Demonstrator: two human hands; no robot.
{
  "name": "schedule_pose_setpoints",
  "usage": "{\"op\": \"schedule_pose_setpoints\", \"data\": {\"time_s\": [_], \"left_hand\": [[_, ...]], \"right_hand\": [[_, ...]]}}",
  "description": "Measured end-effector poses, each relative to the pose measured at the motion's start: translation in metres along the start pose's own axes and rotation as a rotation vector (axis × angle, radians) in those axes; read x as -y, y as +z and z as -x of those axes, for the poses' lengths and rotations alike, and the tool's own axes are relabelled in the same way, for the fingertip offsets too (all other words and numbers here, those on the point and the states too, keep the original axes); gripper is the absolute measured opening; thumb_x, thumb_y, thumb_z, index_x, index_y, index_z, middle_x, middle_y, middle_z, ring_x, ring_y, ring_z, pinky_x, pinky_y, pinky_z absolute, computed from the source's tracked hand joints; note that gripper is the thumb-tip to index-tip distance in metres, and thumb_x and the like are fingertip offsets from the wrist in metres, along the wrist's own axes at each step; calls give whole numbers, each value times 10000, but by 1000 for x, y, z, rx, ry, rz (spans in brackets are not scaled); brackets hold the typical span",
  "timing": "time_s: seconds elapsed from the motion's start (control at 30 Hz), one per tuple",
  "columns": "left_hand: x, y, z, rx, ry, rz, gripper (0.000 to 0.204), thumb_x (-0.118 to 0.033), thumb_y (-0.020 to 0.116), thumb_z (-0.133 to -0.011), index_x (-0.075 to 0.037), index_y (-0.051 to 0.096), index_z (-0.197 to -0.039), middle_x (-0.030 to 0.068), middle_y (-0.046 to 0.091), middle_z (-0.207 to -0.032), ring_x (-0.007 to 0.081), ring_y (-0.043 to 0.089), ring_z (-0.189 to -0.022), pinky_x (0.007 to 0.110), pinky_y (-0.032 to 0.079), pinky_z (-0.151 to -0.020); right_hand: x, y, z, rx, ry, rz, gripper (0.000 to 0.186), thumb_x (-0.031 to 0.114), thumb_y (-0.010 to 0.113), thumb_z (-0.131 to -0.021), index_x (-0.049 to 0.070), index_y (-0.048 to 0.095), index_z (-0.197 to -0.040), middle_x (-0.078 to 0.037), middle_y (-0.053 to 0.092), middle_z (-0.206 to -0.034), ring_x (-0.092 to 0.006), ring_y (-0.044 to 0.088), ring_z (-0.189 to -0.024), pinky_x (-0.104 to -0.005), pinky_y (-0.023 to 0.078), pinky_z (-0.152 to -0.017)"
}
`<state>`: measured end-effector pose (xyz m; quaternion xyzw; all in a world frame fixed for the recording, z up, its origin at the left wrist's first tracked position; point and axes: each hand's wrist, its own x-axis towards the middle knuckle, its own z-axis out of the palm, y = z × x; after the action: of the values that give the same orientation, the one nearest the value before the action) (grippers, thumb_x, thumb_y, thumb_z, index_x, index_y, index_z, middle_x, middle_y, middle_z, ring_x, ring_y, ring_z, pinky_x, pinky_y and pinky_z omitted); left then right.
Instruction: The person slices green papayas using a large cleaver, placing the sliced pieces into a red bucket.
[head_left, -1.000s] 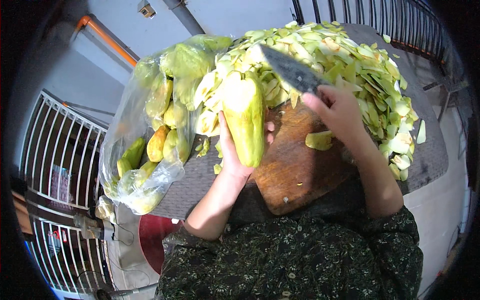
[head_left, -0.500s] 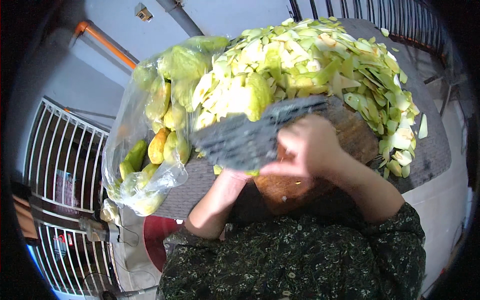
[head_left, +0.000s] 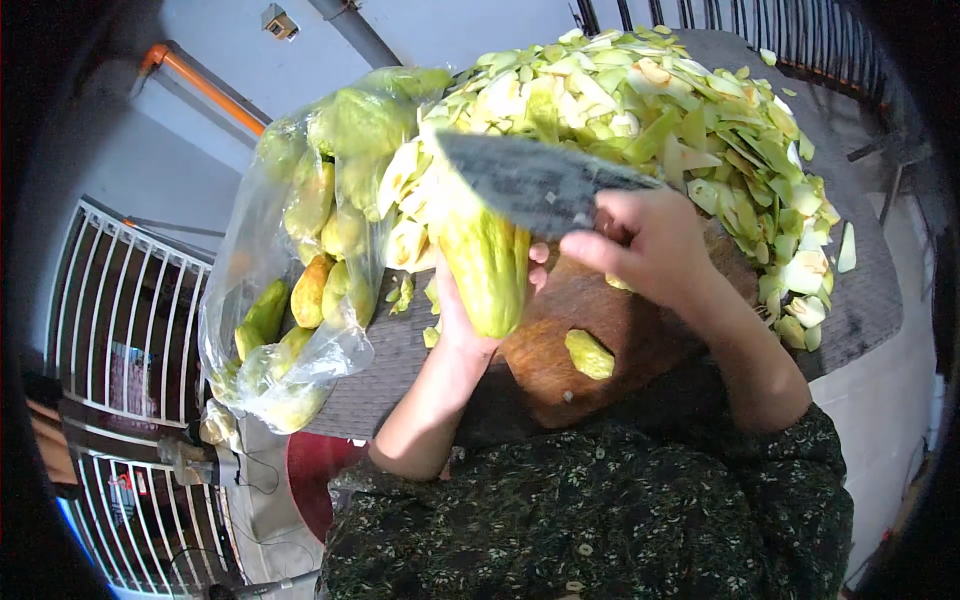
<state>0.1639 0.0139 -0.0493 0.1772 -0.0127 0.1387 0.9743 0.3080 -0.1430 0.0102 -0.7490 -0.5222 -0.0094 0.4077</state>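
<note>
Wooden board (head_left: pixel 620 350) below, hands hold green fruit (head_left: pixel 485 265), knife (head_left: pixel 530 185).

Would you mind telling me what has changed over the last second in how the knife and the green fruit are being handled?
The right hand swung the knife from over the pile of peelings down across the view, then back up, so its blade now lies against the top of the green fruit. The left hand keeps holding that fruit upright. The cut piece on the wooden board and the plastic bag of fruit stayed put.
</note>
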Motion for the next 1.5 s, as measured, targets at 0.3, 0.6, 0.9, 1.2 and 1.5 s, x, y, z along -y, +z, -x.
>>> {"op": "schedule_pose_setpoints", "data": {"time_s": [0.3, 0.6, 0.9, 1.2, 1.5], "left_hand": [[16, -12, 2, -317, 237, -623, 670, -606, 362, -885, -81, 469, -1288, 136, 561, -1208, 302, 547, -1063, 450, 464, -872], [2, 5, 10, -103, -13, -282, 845, -757, 326, -796, -102, 412, -1323, 188, 536, -1185, 329, 591, -877, 462, 513, -629], [10, 26, -2, -78, 14, -155, 869, -772, 361, -781, -114, 382, -1347, 180, 518, -1221, 308, 577, -919, 493, 526, -703], [9, -17, 2, -345, 290, -679, 798, -728, 385, -810, -113, 432, -1315, 147, 528, -1244, 305, 532, -1091, 490, 469, -892], [0, 15, 12, -121, 79, -152, 818, -769, 394, -776, -144, 442, -1301, 123, 566, -1099, 258, 558, -760, 429, 500, -592]], "right_hand": [[15, 27, 21, 74, -428, 63, 504, 499, 765, -622, 82, 485, -574, -79, 499, -547, -301, 530, -516, -380, 424, -521], [-12, 18, -1, -51, -109, 132, 542, 548, 685, -715, 50, 526, -570, -128, 508, -500, -306, 518, -446, -420, 402, -458], [-16, -12, -8, -108, 113, -18, 651, 645, 583, -746, 15, 578, -582, -151, 551, -526, -321, 581, -516, -397, 437, -495], [18, 24, 21, 31, -426, 30, 592, 628, 654, -696, 67, 540, -544, -131, 540, -504, -319, 556, -457, -395, 445, -466], [-21, 27, -1, -174, -229, 248, 643, 681, 560, -747, 66, 558, -558, -127, 533, -491, -306, 546, -429, -401, 432, -443]]}}
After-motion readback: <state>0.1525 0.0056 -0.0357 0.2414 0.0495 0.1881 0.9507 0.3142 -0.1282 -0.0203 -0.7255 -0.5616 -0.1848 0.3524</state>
